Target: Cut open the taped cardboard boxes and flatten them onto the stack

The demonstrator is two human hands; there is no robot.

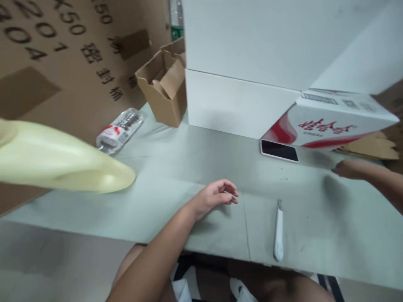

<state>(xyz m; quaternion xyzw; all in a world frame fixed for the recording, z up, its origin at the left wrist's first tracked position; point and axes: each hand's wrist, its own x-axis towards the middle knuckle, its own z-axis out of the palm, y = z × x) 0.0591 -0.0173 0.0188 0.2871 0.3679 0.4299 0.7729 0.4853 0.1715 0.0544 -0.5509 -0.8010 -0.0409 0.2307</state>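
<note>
My left hand (217,196) hovers over or rests lightly on the pale cloth-covered table, its fingers loosely bent and apart with nothing between them. To its right lies a slim tool (278,237) with a white handle and a short metal tip, apart from both hands. Toward the right edge, my right hand (349,168) is near the table surface beside a white carton with red print (327,126). Its fingers are partly hidden and blurred, so I cannot make out their grip. A phone (279,150) with a dark screen lies flat in front of the carton.
Large white panels (239,100) stand at the back. A small open cardboard box (170,100) and a clear plastic bottle (121,131) on its side are at the left rear. A smooth pale yellow object (69,161) juts in from the left, before a big printed carton (72,75).
</note>
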